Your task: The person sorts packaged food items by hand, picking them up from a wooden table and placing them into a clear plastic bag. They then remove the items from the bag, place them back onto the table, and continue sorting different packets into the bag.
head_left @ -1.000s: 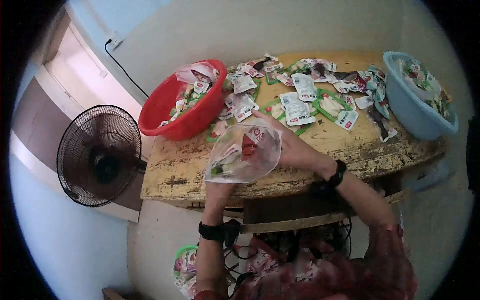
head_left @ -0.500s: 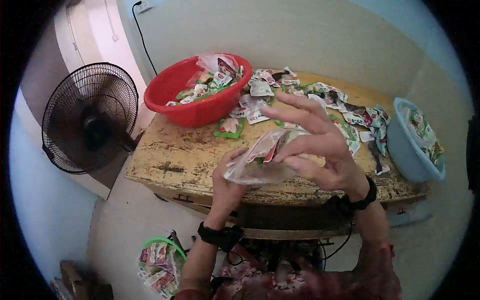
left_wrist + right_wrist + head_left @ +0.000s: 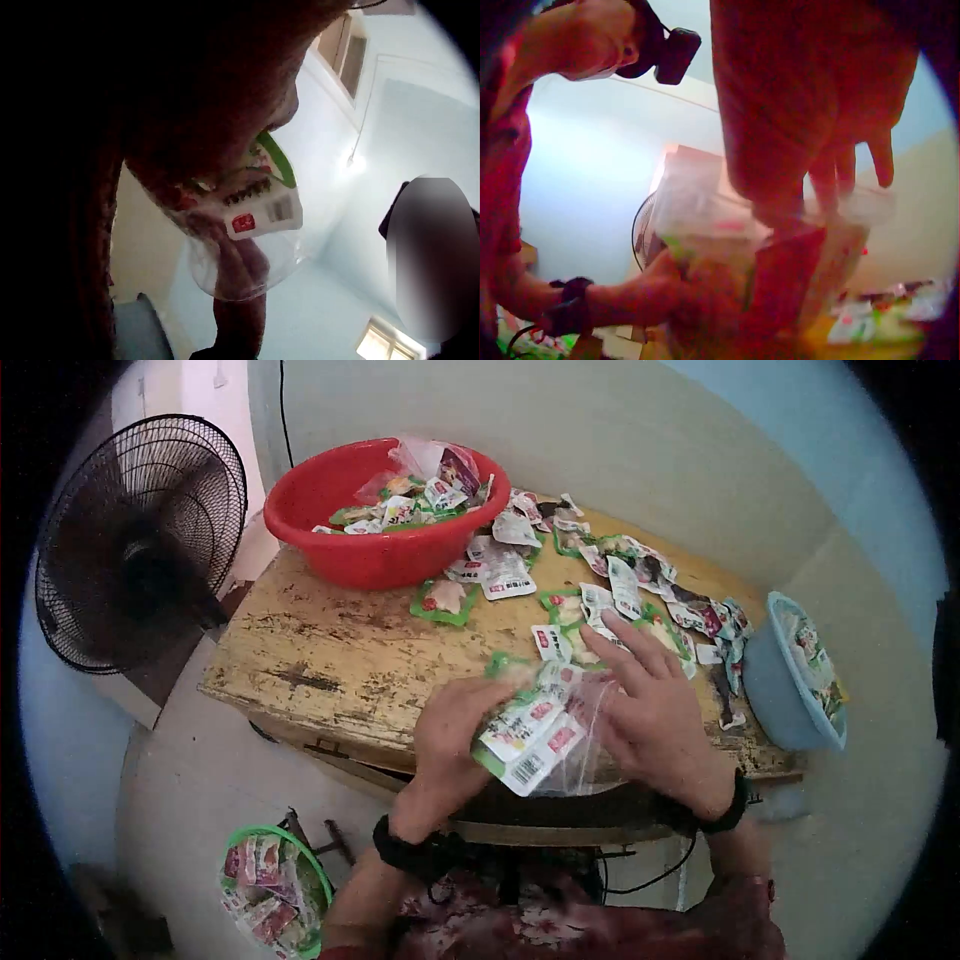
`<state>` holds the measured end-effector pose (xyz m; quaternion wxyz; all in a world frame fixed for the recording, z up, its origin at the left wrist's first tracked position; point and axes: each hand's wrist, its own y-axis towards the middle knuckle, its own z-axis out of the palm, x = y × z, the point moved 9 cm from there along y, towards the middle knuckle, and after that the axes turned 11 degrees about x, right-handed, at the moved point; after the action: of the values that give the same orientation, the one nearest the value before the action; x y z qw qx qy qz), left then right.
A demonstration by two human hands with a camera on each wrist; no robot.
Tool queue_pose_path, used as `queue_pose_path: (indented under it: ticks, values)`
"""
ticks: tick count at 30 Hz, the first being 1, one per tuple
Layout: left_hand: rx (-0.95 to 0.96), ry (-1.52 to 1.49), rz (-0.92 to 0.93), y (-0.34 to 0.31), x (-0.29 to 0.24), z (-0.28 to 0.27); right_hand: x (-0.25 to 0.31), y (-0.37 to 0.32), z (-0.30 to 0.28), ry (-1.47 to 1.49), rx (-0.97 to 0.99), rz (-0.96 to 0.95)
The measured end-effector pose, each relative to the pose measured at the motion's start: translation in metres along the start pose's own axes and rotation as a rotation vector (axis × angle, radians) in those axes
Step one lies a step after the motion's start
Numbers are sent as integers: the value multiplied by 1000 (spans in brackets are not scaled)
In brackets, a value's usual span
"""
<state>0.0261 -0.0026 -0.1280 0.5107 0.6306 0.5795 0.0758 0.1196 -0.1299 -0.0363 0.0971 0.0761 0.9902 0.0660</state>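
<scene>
Over the front edge of the worn yellow table, my left hand (image 3: 450, 735) grips a clear plastic bag (image 3: 585, 765) with several food packets (image 3: 530, 732) in it, white and green with red labels. The left thumb lies along the packets. My right hand (image 3: 668, 725) is at the bag's right side, its fingers spread and its thumb hidden in the head view. Seen from the right wrist, the bag's clear film (image 3: 705, 210) runs between the right thumb and fingers. The left wrist view shows a packet (image 3: 262, 206) through the film.
A red basin (image 3: 390, 565) of packets stands at the table's (image 3: 330, 660) back left, a light blue basin (image 3: 785, 705) at the right. Loose packets (image 3: 445, 600) lie between them. A fan (image 3: 145, 550) is at left; a green-rimmed basket (image 3: 328, 880) of packets sits below.
The bag has turned, so the packets' white labelled sides now face up. My right hand has shifted from above the bag to its right side, and the head view has swung right.
</scene>
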Motion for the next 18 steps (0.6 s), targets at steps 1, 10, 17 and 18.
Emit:
queue_pose_path:
  ticks: [1,10,17,18]
  values:
    - [54,47,-10,-1,-5,1,2,-6,6,-18,-23,65]
    - [182,143,188,-16,-23,15,-1,-41,57,-55,-59,180]
    - [43,-86,-45,-10,-6,-1,4,-26,30,198,20,54]
    - [39,-114,-74,-7,-5,-5,4,-23,25,201,11,37]
